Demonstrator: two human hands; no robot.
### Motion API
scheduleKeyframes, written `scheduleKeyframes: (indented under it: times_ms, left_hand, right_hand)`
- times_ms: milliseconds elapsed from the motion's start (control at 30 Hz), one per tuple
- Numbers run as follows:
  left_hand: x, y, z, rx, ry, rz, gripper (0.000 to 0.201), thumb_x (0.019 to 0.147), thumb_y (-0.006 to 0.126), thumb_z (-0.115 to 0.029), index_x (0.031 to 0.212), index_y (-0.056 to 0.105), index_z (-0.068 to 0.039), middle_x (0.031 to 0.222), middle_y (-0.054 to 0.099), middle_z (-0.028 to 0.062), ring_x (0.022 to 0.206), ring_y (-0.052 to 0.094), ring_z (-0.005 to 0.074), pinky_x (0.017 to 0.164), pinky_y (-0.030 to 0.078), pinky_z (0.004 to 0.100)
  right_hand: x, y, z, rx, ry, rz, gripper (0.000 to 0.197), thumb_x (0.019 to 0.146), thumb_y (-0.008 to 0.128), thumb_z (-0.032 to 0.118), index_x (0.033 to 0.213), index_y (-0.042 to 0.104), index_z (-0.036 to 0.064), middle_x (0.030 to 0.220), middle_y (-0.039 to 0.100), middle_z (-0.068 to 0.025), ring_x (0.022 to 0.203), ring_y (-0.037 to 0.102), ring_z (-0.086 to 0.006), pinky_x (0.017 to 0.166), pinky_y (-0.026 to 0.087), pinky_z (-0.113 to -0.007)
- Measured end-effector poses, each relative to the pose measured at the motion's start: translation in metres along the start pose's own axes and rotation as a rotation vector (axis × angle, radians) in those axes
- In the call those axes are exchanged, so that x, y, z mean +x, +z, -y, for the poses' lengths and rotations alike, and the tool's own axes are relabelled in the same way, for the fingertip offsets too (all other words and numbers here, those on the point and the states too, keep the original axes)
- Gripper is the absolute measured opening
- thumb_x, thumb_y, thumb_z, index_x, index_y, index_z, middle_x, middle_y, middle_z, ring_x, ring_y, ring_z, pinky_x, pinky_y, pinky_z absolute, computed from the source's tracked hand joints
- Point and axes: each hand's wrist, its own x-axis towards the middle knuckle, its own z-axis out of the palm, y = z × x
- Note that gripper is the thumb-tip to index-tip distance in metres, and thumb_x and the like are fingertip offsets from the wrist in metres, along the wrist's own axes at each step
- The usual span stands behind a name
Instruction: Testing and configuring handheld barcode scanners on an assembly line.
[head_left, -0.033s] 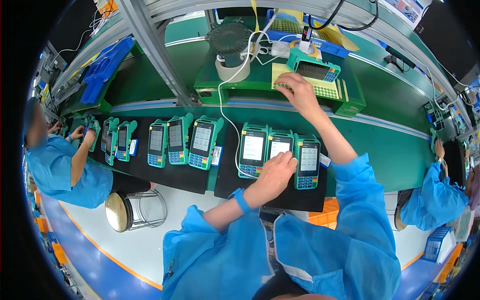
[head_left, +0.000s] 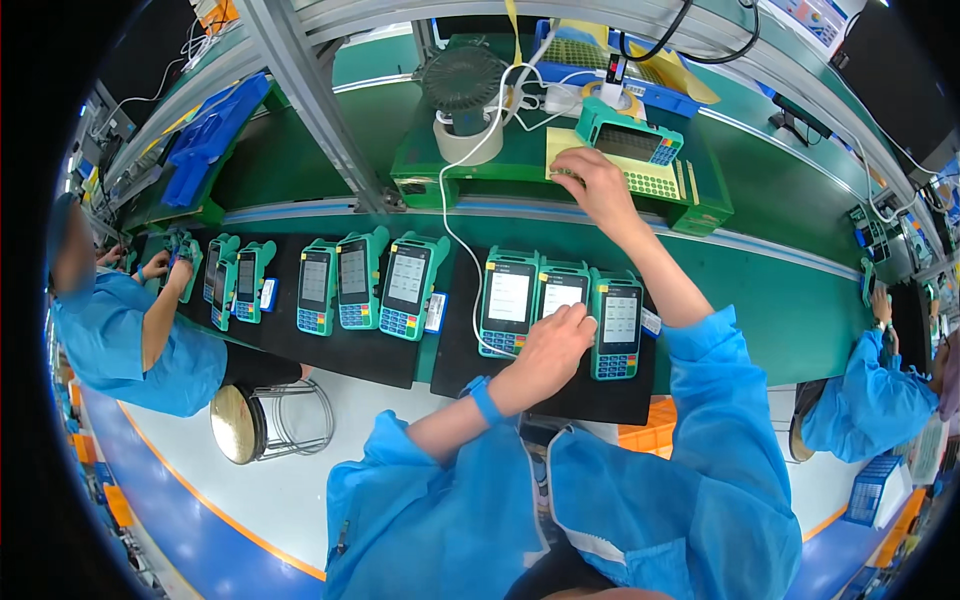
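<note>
Three green handheld payment terminals stand side by side on the black mat in front of me. My left hand (head_left: pixel 550 348) is over the middle terminal (head_left: pixel 563 291), fingers bent and bunched at its lower screen and keypad; their tips are partly hidden. To its left is a terminal with a lit white screen (head_left: pixel 509 294), and to its right another terminal (head_left: pixel 620 318) shows a menu. My right hand (head_left: pixel 597 185) reaches up to a pale yellow sheet of small round green stickers (head_left: pixel 652 184). Thumb and index finger pinch at the sheet's left part; anything between them is too small to make out.
Another terminal (head_left: pixel 632 138) lies across the sheet's far edge on a green shelf (head_left: pixel 425 185). A small black fan (head_left: pixel 461 85) stands left of it. A white cable (head_left: pixel 447 205) hangs down to the left terminal. More terminals (head_left: pixel 405 285) line the left mat, where a co-worker (head_left: pixel 150 330) sits.
</note>
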Motion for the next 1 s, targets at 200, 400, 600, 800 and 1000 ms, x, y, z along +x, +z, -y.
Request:
scheduleKeyframes:
  times_ms: [200,400,600,800,1000]
  left_hand:
    - [0.004,-0.002,0.005,-0.075,0.006,-0.036,0.018,0.089,0.071,-0.011,0.094,0.056,-0.003,0.092,0.053,0.0137,0.086,0.062,0.0341,0.072,0.053,0.0448]
    - [0.003,-0.002,0.002,-0.115,-0.068,-0.002,0.019,0.095,0.068,-0.018,0.092,0.057,-0.003,0.085,0.063,0.0160,0.078,0.067,0.0391,0.066,0.053,0.0487]
    - [0.002,0.004,-0.011,-0.232,-0.235,0.035,0.024,0.096,0.068,-0.024,0.089,0.058,-0.003,0.080,0.068,0.0186,0.078,0.068,0.0420,0.067,0.052,0.0515]
    - [0.011,0.011,-0.014,-0.281,-0.196,-0.108,0.021,0.095,0.069,-0.019,0.089,0.058,-0.003,0.083,0.068,0.0170,0.075,0.067,0.0406,0.063,0.052,0.0490]
    - [0.021,0.022,-0.020,-0.232,-0.161,-0.127,0.019,0.096,0.068,-0.019,0.091,0.058,-0.003,0.084,0.068,0.0152,0.071,0.068,0.0387,0.059,0.052,0.0486]
  right_hand:
    - [-0.007,0.008,0.005,-0.121,-0.008,0.000,0.016,0.083,0.077,0.010,0.097,0.073,0.0058,0.095,0.073,-0.0068,0.088,0.070,-0.0304,0.076,0.057,-0.041]
    - [-0.008,0.010,0.005,-0.267,-0.138,0.029,0.014,0.082,0.076,0.008,0.093,0.068,0.0060,0.090,0.071,-0.0090,0.085,0.070,-0.0297,0.073,0.057,-0.040]
    - [-0.015,0.007,0.006,-0.228,-0.132,-0.020,0.013,0.081,0.076,0.006,0.092,0.069,0.0050,0.096,0.073,-0.0108,0.091,0.071,-0.0323,0.077,0.057,-0.041]
    - [-0.034,-0.049,0.029,0.163,0.289,0.225,0.014,0.089,0.072,0.007,0.100,0.070,-0.0015,0.109,0.073,-0.0138,0.103,0.068,-0.0330,0.092,0.054,-0.038]
    - [-0.074,-0.095,0.051,0.058,0.288,0.558,0.012,0.094,0.065,0.007,0.102,0.065,-0.0016,0.102,0.065,-0.0165,0.093,0.065,-0.0354,0.083,0.053,-0.040]
